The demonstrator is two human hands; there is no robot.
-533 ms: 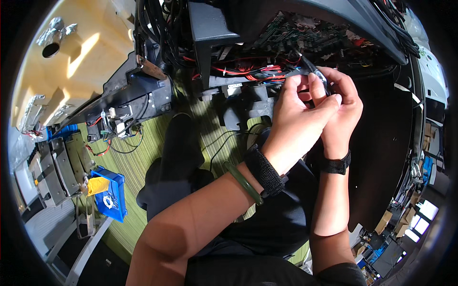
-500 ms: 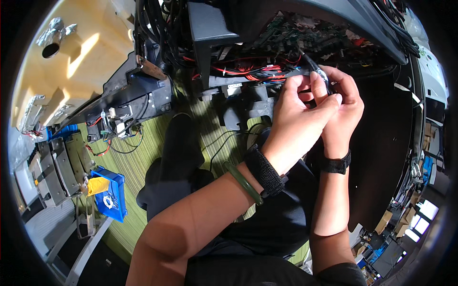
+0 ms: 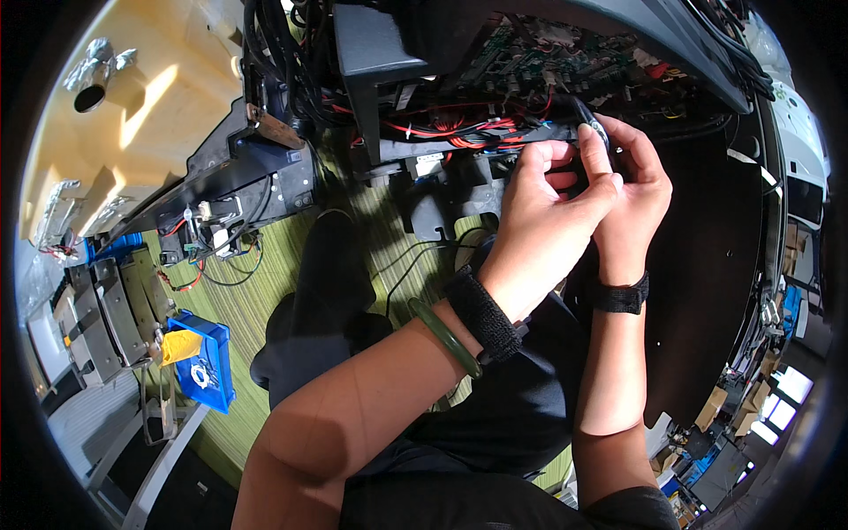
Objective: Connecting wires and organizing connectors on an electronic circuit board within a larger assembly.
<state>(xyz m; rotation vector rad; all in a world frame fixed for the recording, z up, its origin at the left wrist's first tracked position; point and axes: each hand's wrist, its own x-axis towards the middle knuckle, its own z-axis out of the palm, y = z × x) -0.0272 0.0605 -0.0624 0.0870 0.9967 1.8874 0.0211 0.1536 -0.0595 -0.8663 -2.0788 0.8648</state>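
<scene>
Before the dark open housing (image 3: 378, 44), my two hands work close together on a black cable (image 3: 580, 109). A shiny, pale stretch of the cable lies at my fingertips. My right hand (image 3: 638, 199) is closed, with thumb and forefinger pinching the cable. My left hand (image 3: 548, 216) overlaps it from the left, its fingers curled and its thumb against the right hand. Whether the left fingers also grip the cable is hidden. Behind the fingertips lie a green circuit board (image 3: 521, 62) and a bundle of red and black wires (image 3: 473, 134).
At the left stands a large yellowish moulded panel (image 3: 163, 53) above a metal bracket with loose wiring (image 3: 221, 221). Lower down, a blue bin (image 3: 221, 358) holds a yellow packet (image 3: 181, 346). A broad black panel (image 3: 707, 265) stands right of my forearm. Thin black cables cross the green striped carpet (image 3: 389, 230).
Both hands keep nearly the same place. The black cable's upper part has bent and shifted slightly, and my right fingers have moved a little up along it. The whole view has moved slightly.
</scene>
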